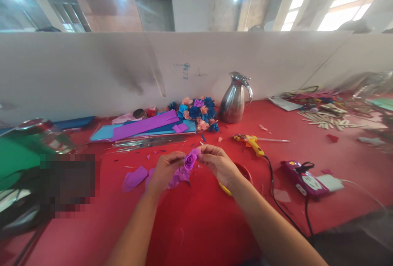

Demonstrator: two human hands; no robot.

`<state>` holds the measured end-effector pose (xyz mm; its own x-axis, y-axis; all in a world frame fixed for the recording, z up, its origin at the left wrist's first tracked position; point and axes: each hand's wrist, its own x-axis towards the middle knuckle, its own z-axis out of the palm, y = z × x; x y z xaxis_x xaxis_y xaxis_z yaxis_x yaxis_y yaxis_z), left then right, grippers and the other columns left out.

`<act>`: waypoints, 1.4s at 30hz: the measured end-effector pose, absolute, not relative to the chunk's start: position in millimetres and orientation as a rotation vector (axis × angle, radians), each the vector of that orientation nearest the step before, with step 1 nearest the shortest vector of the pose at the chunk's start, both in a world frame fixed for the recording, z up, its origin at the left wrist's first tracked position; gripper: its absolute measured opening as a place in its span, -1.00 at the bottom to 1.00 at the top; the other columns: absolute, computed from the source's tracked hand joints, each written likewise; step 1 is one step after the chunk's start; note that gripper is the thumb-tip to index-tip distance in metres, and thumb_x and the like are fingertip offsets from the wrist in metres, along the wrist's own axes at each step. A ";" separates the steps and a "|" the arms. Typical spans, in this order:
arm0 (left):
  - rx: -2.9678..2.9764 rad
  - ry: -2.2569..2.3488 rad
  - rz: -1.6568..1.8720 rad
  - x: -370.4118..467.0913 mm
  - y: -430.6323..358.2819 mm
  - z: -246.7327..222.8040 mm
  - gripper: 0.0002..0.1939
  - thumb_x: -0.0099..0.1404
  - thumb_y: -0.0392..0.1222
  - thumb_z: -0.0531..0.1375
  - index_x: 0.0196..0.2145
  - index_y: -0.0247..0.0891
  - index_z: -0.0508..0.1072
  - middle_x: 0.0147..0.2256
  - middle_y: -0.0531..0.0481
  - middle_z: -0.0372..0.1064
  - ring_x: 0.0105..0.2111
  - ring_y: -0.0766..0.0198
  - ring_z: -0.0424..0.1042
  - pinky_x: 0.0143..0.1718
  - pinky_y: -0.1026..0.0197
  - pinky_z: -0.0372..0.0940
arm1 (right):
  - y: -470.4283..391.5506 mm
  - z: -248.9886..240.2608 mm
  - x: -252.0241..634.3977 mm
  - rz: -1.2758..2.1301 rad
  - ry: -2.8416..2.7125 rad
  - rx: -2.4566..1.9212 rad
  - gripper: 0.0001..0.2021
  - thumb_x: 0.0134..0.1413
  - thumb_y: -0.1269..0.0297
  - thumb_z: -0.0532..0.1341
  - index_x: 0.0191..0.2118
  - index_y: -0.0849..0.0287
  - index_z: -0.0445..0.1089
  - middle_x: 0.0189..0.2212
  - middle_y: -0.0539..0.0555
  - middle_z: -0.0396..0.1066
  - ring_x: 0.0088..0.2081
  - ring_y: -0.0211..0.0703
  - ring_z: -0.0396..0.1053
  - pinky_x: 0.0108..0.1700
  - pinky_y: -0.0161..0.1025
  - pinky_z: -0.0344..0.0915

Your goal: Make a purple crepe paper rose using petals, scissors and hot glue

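Bright window glare, blurred edges

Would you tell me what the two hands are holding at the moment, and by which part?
The left hand and right hand hold a rolled purple flower, fingertips at opposite sides of its outer petals.

In front of the steel jug [232, 104], the left hand [166, 168] and right hand [220, 163] held a purple flower [190, 159]; blossoms [194, 112] clustered beside the jug.
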<state>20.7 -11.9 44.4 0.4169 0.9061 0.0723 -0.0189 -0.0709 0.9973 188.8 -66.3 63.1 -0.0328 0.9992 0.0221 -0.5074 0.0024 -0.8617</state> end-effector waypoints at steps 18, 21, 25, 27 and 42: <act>1.596 0.876 1.001 24.0 -9.6 44.4 -0.90 -0.02 -0.18 0.30 -0.54 -0.25 0.58 -0.47 -0.02 0.48 -0.42 0.22 0.40 -0.32 0.23 0.30 | -66.9 62.1 193.1 1.317 -0.963 -0.887 -0.86 -0.15 0.29 0.29 -0.37 0.14 0.51 -0.47 -0.01 0.46 -0.40 -0.25 0.33 -0.25 -0.29 0.19; 1.624 0.874 1.001 23.8 -9.8 46.1 -0.91 -0.01 -0.19 0.28 -0.54 -0.24 0.57 -0.49 -0.01 0.47 -0.43 0.22 0.40 -0.34 0.23 0.31 | -67.8 65.2 194.8 1.277 -1.014 -0.929 -0.87 -0.16 0.24 0.31 -0.41 0.14 0.52 -0.48 0.00 0.46 -0.39 -0.23 0.34 -0.25 -0.28 0.21; 1.660 0.867 0.988 24.3 -10.3 46.0 -0.91 -0.03 -0.19 0.29 -0.58 -0.25 0.56 -0.51 0.00 0.46 -0.47 0.24 0.38 -0.38 0.25 0.29 | -66.6 64.3 193.5 1.226 -1.063 -0.989 -0.80 -0.15 0.11 0.34 -0.50 0.16 0.48 -0.55 -0.02 0.41 -0.46 -0.26 0.28 -0.33 -0.29 0.18; 1.638 0.869 0.982 25.2 -11.1 45.1 -0.91 -0.04 -0.19 0.30 -0.56 -0.26 0.57 -0.50 -0.01 0.47 -0.45 0.24 0.38 -0.37 0.24 0.29 | -65.3 62.0 191.9 1.237 -1.045 -0.999 -0.74 -0.15 0.05 0.34 -0.53 0.17 0.45 -0.58 -0.03 0.38 -0.49 -0.28 0.24 -0.36 -0.30 0.17; 1.188 0.906 0.962 36.3 -18.8 30.9 -0.73 -0.07 -0.04 0.38 -0.48 -0.31 0.56 -0.64 0.08 0.32 -0.63 0.38 0.25 -0.58 0.31 0.18 | -66.8 58.7 182.8 1.221 -0.932 -0.928 -0.82 -0.17 0.24 0.34 -0.37 0.13 0.41 -0.40 0.01 0.44 -0.34 -0.21 0.32 -0.23 -0.27 0.21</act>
